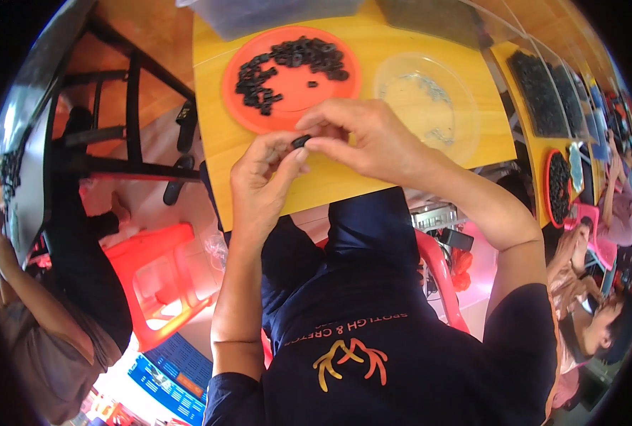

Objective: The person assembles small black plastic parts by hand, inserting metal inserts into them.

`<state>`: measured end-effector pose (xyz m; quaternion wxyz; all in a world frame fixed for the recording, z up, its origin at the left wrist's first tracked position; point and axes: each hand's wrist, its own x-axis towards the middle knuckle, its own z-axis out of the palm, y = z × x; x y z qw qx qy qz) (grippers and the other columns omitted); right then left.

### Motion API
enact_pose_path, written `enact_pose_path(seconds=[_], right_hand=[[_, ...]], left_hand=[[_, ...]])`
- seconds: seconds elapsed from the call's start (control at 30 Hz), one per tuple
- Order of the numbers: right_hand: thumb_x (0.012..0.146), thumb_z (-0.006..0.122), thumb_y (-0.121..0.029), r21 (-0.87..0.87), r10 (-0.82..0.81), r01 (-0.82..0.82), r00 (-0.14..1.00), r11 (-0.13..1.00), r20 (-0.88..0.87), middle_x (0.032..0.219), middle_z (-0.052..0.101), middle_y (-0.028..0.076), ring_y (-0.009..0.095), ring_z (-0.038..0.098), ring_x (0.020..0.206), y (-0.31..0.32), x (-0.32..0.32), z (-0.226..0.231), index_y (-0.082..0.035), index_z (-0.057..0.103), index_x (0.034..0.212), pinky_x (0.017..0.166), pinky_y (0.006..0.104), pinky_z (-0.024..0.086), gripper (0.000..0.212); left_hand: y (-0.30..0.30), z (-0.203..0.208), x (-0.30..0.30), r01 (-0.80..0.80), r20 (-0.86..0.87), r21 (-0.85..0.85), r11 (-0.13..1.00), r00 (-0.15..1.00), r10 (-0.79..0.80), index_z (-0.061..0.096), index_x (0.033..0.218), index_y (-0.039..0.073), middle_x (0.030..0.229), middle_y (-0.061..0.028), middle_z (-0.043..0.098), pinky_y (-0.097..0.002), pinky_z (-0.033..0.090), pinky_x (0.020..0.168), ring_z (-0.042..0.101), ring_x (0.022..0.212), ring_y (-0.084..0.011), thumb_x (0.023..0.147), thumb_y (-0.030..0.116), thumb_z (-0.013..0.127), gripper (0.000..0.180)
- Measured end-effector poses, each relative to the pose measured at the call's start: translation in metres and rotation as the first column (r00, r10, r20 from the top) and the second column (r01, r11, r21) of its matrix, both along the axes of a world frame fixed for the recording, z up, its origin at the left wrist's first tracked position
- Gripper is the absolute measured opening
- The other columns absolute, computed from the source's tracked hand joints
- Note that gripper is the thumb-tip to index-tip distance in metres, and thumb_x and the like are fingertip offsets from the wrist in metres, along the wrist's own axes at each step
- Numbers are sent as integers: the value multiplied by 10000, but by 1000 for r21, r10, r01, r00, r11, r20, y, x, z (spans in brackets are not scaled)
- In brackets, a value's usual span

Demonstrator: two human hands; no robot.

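A small black part (301, 141), perhaps rubber or plastic, is pinched between the fingertips of my left hand (260, 167). My right hand (365, 135) reaches in from the right, thumb and fingertips closed at the other end of the same part. Both hands hover over the near edge of a round orange-red plate (236, 113). On that plate lie many loose black parts (309, 57), heaped along its far and left sides, with a single piece apart near the middle. Beside my right hand stands a shallow clear round dish (387, 71) holding small thin silvery pieces (433, 89).
The yellow table (213, 78) carries translucent bins (273, 15) at its far edge. To the right, another table has a bin of black parts (536, 92) and a red plate (549, 181). Co-workers sit on both sides. A red stool (142, 284) stands at left.
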<state>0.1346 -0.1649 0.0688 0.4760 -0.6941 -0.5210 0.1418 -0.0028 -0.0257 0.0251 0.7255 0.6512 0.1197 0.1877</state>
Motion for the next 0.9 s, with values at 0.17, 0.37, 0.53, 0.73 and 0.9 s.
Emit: enact_pose_path(seconds=[0.17, 0.37, 0.53, 0.73, 0.9], right_hand=[[890, 669, -127, 23, -48, 46, 994, 999, 100, 877, 692, 120, 246, 683, 760, -26, 22, 4, -32, 676, 992, 670, 334, 528, 140], [899, 636, -174, -266, -253, 398, 857, 878, 449, 879, 684, 146, 309, 665, 787, -71, 95, 1, -22, 701, 979, 717, 397, 515, 183], [895, 647, -174, -333, -170, 335, 882, 881, 439, 948, 676, 134, 309, 641, 797, -74, 95, -8, -45, 696, 1026, 718, 392, 504, 190], [895, 631, -167, -386, -116, 394, 810, 834, 575, 1006, 642, 143, 363, 651, 901, -72, 95, -15, -59, 683, 1021, 776, 443, 515, 174], [889, 637, -167, -429, -68, 398, 792, 811, 607, 987, 629, 133, 364, 650, 887, -78, 99, -13, -62, 667, 1010, 774, 454, 519, 163]], left_hand=[[3, -5, -4, 115, -56, 41, 993, 992, -112, 630, 1108, -27, 900, -43, 652, -243, 504, 702, 628, 784, -106, 931, 40, 662, 192], [10, -13, -3, 117, -46, -60, 991, 992, -120, 657, 1074, -36, 934, -91, 685, -269, 510, 700, 642, 771, -141, 938, 74, 654, 175], [11, -15, -2, 59, -30, -155, 986, 998, -64, 658, 1084, -38, 943, -100, 689, -281, 513, 710, 644, 766, -153, 920, 64, 665, 193], [10, -16, -1, 64, -38, -142, 988, 997, -70, 651, 1113, -17, 970, -109, 676, -274, 470, 717, 620, 777, -148, 929, 91, 658, 214], [10, -16, 0, 57, -35, -146, 988, 997, -63, 650, 1113, -19, 968, -107, 676, -277, 471, 717, 621, 776, -149, 928, 87, 659, 214]])
